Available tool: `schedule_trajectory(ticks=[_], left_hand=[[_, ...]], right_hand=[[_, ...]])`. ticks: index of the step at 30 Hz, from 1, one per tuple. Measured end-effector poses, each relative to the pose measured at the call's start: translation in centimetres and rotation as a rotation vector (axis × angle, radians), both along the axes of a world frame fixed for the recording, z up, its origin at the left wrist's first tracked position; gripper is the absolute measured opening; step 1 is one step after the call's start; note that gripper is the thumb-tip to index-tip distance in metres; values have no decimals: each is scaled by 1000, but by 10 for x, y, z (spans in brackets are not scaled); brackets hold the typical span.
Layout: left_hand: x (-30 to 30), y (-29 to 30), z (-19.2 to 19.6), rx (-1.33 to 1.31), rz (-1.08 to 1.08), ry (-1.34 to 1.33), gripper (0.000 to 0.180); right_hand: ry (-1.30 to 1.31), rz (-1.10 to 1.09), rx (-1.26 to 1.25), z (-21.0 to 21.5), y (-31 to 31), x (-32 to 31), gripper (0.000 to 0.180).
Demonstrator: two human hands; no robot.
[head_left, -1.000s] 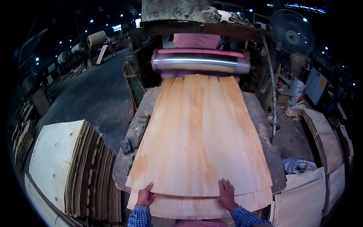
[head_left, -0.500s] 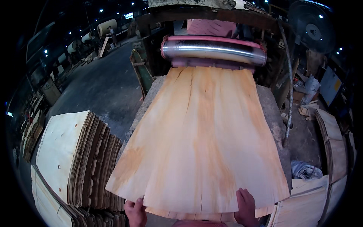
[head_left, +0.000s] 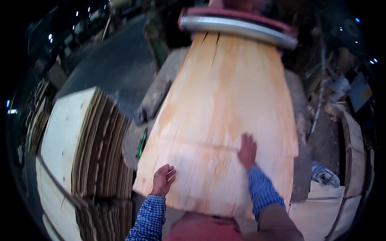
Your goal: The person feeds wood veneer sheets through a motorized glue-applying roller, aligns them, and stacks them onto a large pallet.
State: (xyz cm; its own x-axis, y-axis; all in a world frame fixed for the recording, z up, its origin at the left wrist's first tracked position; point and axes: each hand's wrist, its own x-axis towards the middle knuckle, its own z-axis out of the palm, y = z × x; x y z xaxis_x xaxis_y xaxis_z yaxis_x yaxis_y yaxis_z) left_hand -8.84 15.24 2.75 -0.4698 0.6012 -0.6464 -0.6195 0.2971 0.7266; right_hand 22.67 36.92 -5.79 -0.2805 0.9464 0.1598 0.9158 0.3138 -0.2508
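Observation:
A wide wood veneer sheet (head_left: 233, 96) with orange-brown streaks and dark cracks stretches away from me to a shiny metal roller (head_left: 237, 29), where its far edge meets the underside. Nearer me, another veneer sheet (head_left: 201, 184) lies beneath it, its front part uncovered. My right hand (head_left: 247, 151) is open, fingers spread, at the near edge of the upper sheet. Over the left side of the lower sheet is my left hand (head_left: 164, 179), open with loosely bent fingers and nothing in it. Whether the left hand touches the wood I cannot tell.
Tall veneer stacks (head_left: 68, 136) stand on my left. A green object (head_left: 141, 143) lies on the ledge beside the sheets. To the right are more stacked sheets (head_left: 317, 213), a rolled plastic bundle (head_left: 325, 175) and a leaning pole (head_left: 321, 80).
The upper sheet has moved away toward the roller, baring the sheet below. Both hands have let go of its near edge and moved forward over the wood. The view has tilted down.

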Motion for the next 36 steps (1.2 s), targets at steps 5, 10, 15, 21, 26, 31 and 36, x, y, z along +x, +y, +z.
schedule_trajectory(ticks=[5, 10, 15, 21, 26, 31, 36], left_hand=[[28, -118, -36, -199, 101, -173, 27], [26, -118, -49, -62, 256, -258, 33], [10, -97, -66, -99, 249, -357, 30], [8, -98, -55, -124, 111, -285, 41], [5, -46, -40, -111, 155, -404, 45], [-7, -32, -62, -26, 123, -574, 35], [-10, -21, -69, 185, -109, -461, 29]], right_hand=[[-111, -93, 14, -1, 66, -6, 79], [-83, -181, 90, -2, 70, -18, 69], [-111, -50, 199, -19, -24, -4, 63], [-36, -13, -28, 0, -152, 8, 67], [3, -30, -77, 5, -203, 12, 69], [7, 15, -146, 12, -225, 18, 82], [31, 27, -151, 29, -223, 9, 85]])
